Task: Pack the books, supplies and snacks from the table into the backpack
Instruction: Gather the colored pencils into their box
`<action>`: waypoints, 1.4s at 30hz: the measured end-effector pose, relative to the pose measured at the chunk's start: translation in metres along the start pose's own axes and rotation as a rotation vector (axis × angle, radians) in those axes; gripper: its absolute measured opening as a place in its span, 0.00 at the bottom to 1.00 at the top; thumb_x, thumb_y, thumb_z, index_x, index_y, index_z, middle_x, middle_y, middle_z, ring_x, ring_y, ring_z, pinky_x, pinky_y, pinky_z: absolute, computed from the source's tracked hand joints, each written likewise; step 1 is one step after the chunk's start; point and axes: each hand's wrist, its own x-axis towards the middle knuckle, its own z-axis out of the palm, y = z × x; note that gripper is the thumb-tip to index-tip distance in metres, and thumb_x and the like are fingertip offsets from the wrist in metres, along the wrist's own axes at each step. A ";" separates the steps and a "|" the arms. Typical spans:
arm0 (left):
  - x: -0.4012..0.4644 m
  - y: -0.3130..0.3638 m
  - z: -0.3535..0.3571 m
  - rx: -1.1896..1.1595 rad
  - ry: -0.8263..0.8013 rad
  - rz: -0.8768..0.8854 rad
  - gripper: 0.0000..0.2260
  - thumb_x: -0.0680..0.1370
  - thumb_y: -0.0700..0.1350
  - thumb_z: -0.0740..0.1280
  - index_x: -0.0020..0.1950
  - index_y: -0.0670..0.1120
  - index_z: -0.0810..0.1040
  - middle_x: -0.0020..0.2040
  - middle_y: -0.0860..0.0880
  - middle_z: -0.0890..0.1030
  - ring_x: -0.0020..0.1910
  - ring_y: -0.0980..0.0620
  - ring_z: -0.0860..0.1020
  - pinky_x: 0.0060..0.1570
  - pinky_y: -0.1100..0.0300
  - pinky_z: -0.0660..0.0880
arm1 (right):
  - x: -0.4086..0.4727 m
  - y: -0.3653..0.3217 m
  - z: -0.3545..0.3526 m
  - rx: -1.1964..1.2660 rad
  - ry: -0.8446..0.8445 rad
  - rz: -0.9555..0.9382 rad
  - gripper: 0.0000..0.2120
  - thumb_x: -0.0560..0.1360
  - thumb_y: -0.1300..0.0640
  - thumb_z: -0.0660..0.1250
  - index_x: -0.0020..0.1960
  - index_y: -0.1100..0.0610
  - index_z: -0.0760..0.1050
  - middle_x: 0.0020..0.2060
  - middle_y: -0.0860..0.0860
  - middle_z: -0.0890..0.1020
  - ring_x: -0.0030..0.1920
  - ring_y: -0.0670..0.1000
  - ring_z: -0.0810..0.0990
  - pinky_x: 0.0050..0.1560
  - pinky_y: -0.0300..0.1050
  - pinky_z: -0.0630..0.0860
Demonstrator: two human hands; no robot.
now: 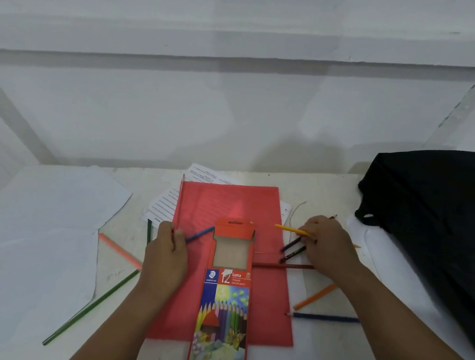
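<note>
An open coloured-pencil box (224, 302) lies on a red folder (266, 291) at the table's middle. My left hand (166, 257) grips a red pencil (180, 200) and a blue pencil (200, 234) to the left of the box. On the box's right, my right hand (328, 245) holds a yellow pencil (286, 228) and several dark pencils (292, 249). Loose pencils lie about: green (90, 307), pink (119, 251), orange (315, 297), dark blue (324, 317), dark red (277, 265). A black backpack (439, 226) stands at the right.
Printed sheets (165, 199) stick out from under the folder at the back. A large white paper (33, 233) covers the table's left side. More white paper (366, 237) lies beside the backpack. A white wall rises right behind the table.
</note>
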 end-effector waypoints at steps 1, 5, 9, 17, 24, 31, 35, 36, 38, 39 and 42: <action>0.001 0.000 0.000 -0.017 0.000 -0.019 0.09 0.84 0.45 0.57 0.46 0.43 0.69 0.38 0.43 0.78 0.38 0.42 0.77 0.37 0.50 0.71 | -0.002 -0.002 -0.002 0.040 0.023 -0.010 0.10 0.73 0.62 0.70 0.52 0.52 0.84 0.49 0.48 0.81 0.47 0.51 0.77 0.46 0.47 0.77; -0.003 0.009 -0.004 -0.112 0.021 -0.009 0.11 0.83 0.48 0.60 0.46 0.43 0.74 0.41 0.45 0.79 0.41 0.45 0.79 0.42 0.49 0.75 | -0.016 -0.038 -0.016 0.349 0.033 -0.012 0.19 0.73 0.67 0.65 0.59 0.49 0.72 0.48 0.46 0.76 0.43 0.46 0.73 0.42 0.41 0.73; -0.013 0.026 -0.003 -0.229 -0.191 0.036 0.14 0.80 0.48 0.66 0.35 0.49 0.75 0.33 0.50 0.77 0.35 0.55 0.75 0.37 0.61 0.69 | -0.028 -0.082 -0.029 0.764 -0.052 -0.020 0.19 0.77 0.73 0.56 0.53 0.48 0.60 0.43 0.52 0.75 0.33 0.53 0.75 0.32 0.47 0.74; -0.005 0.019 0.016 -0.263 -0.289 0.083 0.06 0.79 0.45 0.69 0.42 0.53 0.82 0.36 0.52 0.84 0.34 0.54 0.82 0.40 0.56 0.79 | -0.032 -0.108 -0.035 1.398 -0.096 0.278 0.12 0.84 0.64 0.55 0.63 0.59 0.74 0.49 0.62 0.83 0.46 0.61 0.85 0.43 0.50 0.82; 0.012 0.012 0.030 -0.126 -0.145 0.148 0.07 0.79 0.48 0.69 0.42 0.50 0.77 0.34 0.51 0.81 0.34 0.57 0.79 0.33 0.65 0.72 | -0.044 -0.112 -0.029 1.370 -0.091 0.312 0.13 0.83 0.63 0.54 0.60 0.60 0.76 0.46 0.58 0.86 0.46 0.58 0.84 0.46 0.49 0.77; 0.005 0.008 0.041 -0.178 -0.168 0.233 0.07 0.80 0.50 0.68 0.44 0.51 0.75 0.34 0.49 0.81 0.31 0.54 0.78 0.29 0.61 0.74 | -0.041 -0.115 -0.009 0.960 -0.191 0.215 0.10 0.81 0.54 0.64 0.47 0.56 0.83 0.26 0.50 0.79 0.27 0.48 0.75 0.32 0.40 0.72; -0.002 0.001 0.045 -0.269 -0.177 0.260 0.11 0.81 0.47 0.66 0.41 0.50 0.69 0.31 0.51 0.73 0.28 0.59 0.69 0.27 0.66 0.67 | -0.032 -0.114 -0.002 0.893 -0.199 0.223 0.10 0.82 0.54 0.62 0.48 0.52 0.82 0.33 0.51 0.84 0.32 0.44 0.79 0.36 0.40 0.75; -0.004 -0.003 0.045 -0.285 -0.174 0.264 0.12 0.81 0.46 0.66 0.40 0.50 0.68 0.30 0.50 0.71 0.28 0.59 0.67 0.28 0.65 0.66 | -0.028 -0.113 -0.001 0.922 -0.173 0.233 0.10 0.83 0.55 0.61 0.49 0.51 0.81 0.35 0.52 0.85 0.35 0.46 0.81 0.38 0.44 0.78; -0.008 -0.010 0.047 -0.275 -0.147 0.282 0.12 0.81 0.46 0.66 0.39 0.49 0.67 0.31 0.49 0.70 0.29 0.58 0.67 0.30 0.66 0.65 | -0.022 -0.111 0.000 0.967 -0.128 0.243 0.10 0.83 0.55 0.60 0.51 0.49 0.80 0.40 0.52 0.86 0.42 0.50 0.84 0.44 0.52 0.81; -0.008 -0.012 0.047 -0.265 -0.136 0.291 0.12 0.81 0.46 0.66 0.39 0.49 0.67 0.31 0.49 0.71 0.30 0.58 0.68 0.30 0.68 0.65 | -0.019 -0.110 0.001 0.964 -0.103 0.232 0.10 0.84 0.55 0.59 0.52 0.48 0.80 0.41 0.50 0.86 0.45 0.51 0.84 0.46 0.52 0.81; -0.009 -0.012 0.048 -0.269 -0.148 0.302 0.12 0.81 0.46 0.66 0.39 0.52 0.67 0.31 0.52 0.72 0.31 0.58 0.70 0.31 0.69 0.66 | -0.011 -0.109 0.003 0.969 -0.041 0.197 0.10 0.84 0.55 0.59 0.54 0.47 0.79 0.44 0.48 0.86 0.49 0.51 0.84 0.44 0.51 0.81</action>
